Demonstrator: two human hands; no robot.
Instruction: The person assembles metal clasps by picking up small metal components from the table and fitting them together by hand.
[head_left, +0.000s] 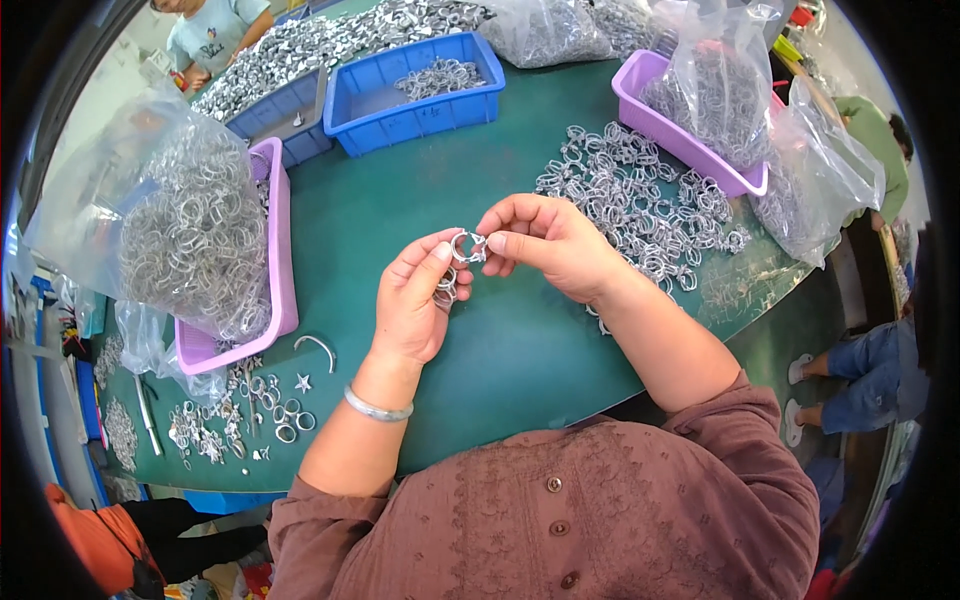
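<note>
Above the green table, my two hands meet over a silver metal ring (457,245). My left hand (408,305) pinches its left side between thumb and fingers. More silver rings (447,290) are tucked in the curled fingers of that hand. My right hand (555,245) is closed at the ring's right side, where thumb and forefinger grip a small silver part. Whether this part is joined to the ring is too small to tell. To the right of my right hand lies a loose pile of similar silver rings (630,195).
Purple baskets (284,240) (690,150) with bags of rings stand left and far right. A blue bin (420,122) sits at the back, near a heap of small metal pieces (340,45). Loose rings and star pieces (205,430) lie near left. Other people are around the table.
</note>
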